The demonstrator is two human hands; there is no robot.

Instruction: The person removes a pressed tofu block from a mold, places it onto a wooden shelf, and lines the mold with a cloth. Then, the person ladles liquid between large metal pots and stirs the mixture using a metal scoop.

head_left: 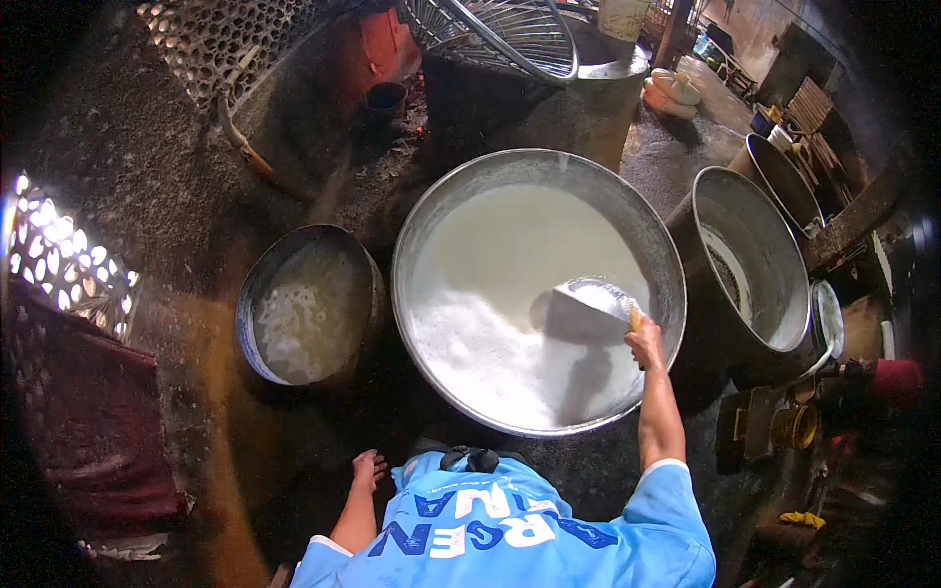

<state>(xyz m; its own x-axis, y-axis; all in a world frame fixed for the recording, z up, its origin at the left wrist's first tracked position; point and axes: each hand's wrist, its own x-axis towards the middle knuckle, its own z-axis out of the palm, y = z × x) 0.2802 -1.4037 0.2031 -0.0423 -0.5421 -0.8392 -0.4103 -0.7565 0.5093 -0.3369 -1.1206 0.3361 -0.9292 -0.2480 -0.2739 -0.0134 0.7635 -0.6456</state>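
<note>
My right hand (644,343) is closed round the short yellowish handle of a metal scoop (588,312). The scoop is tilted over the right half of a large round metal vat (404,323), with white liquid inside its bowl. Pale milky liquid (520,235) fills much of the vat, and white foam (470,363) covers its near side. A dark shadow of scoop and arm falls across the foam. Low beside my body, my left hand (369,469) hangs away from the vat with its fingers loosely apart and nothing visible in them.
Left of the vat stands a smaller tub (245,333) of cloudy, foamy liquid. A deep metal drum (701,211) is at the right, with another vessel (755,147) behind it. A wire-ribbed basket (500,39) rests at the back. Pale sacks (672,93) lie farther off.
</note>
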